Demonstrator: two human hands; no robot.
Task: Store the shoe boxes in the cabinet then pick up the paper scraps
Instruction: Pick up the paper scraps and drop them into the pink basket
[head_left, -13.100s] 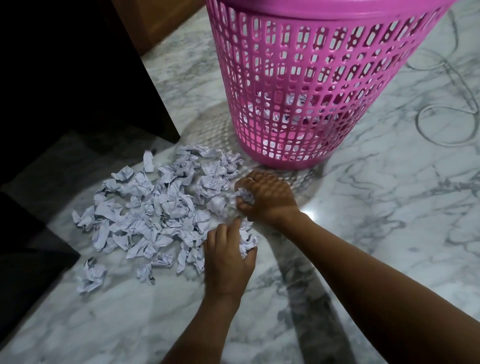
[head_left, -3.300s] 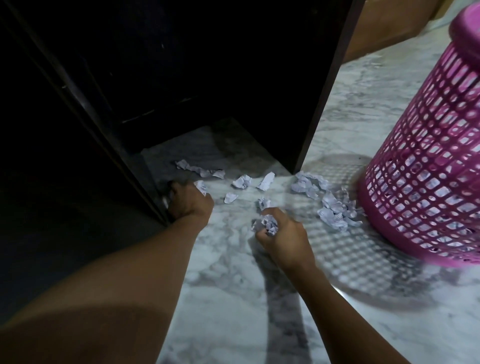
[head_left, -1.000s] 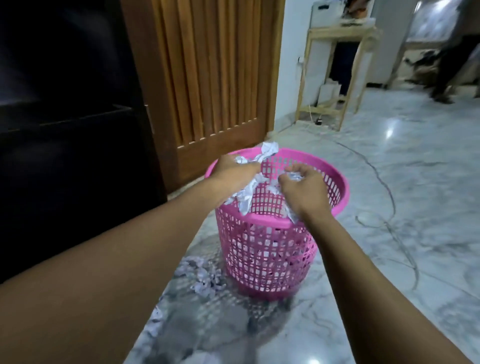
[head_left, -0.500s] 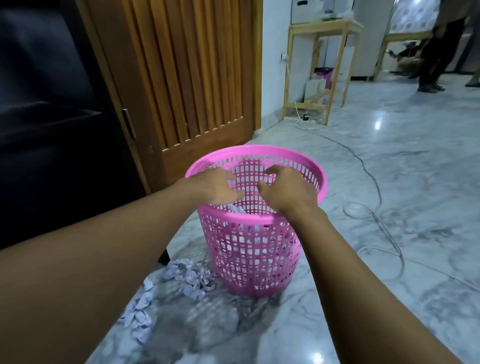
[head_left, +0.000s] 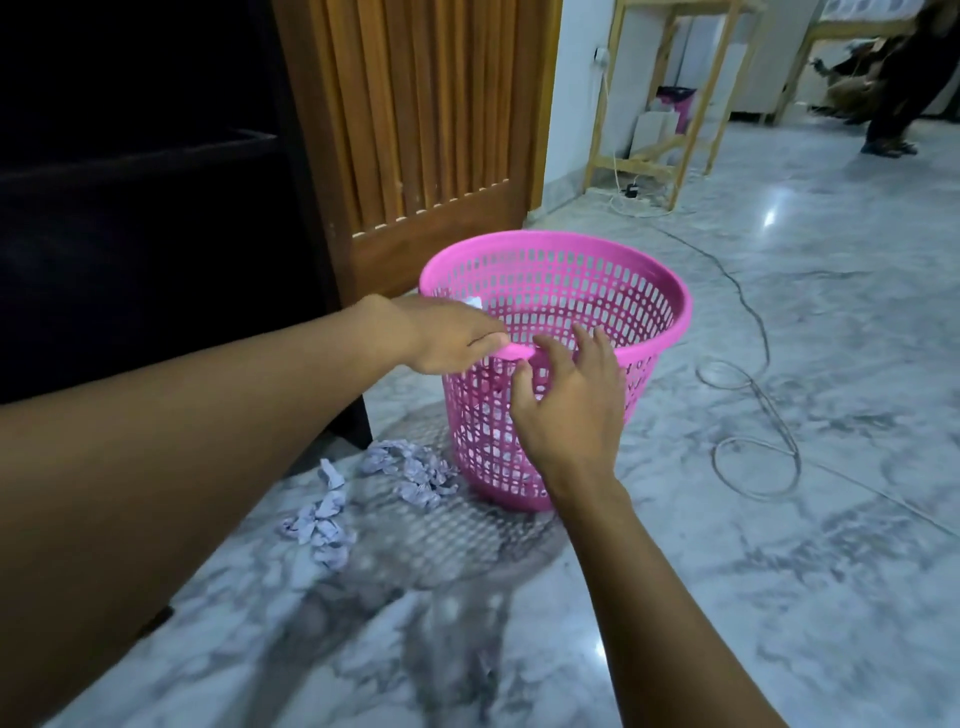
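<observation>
The pink plastic basket (head_left: 655, 285) stands on the marble floor. My left hand (head_left: 448, 333) lies over its near left rim with the thumb along the rim; a small white bit of paper shows just beyond the knuckles. My right hand (head_left: 570, 401) hovers in front of the basket's near wall, fingers spread and empty. Crumpled paper scraps (head_left: 411, 471) lie on the floor at the basket's left foot, and a second small cluster of scraps (head_left: 323, 526) lies nearer me. The dark cabinet (head_left: 156, 218) stands at the left, its inside too dark to see.
A slatted wooden door (head_left: 441, 130) stands behind the basket. A loose cable (head_left: 754, 415) loops across the floor to the right. A wooden rack (head_left: 670, 114) stands at the back wall, and a person's legs (head_left: 894, 88) are at the far right.
Both hands carried scraps from the floor to the basket and dropped them in. In the last half second they drew back from inside the basket to its near rim.
</observation>
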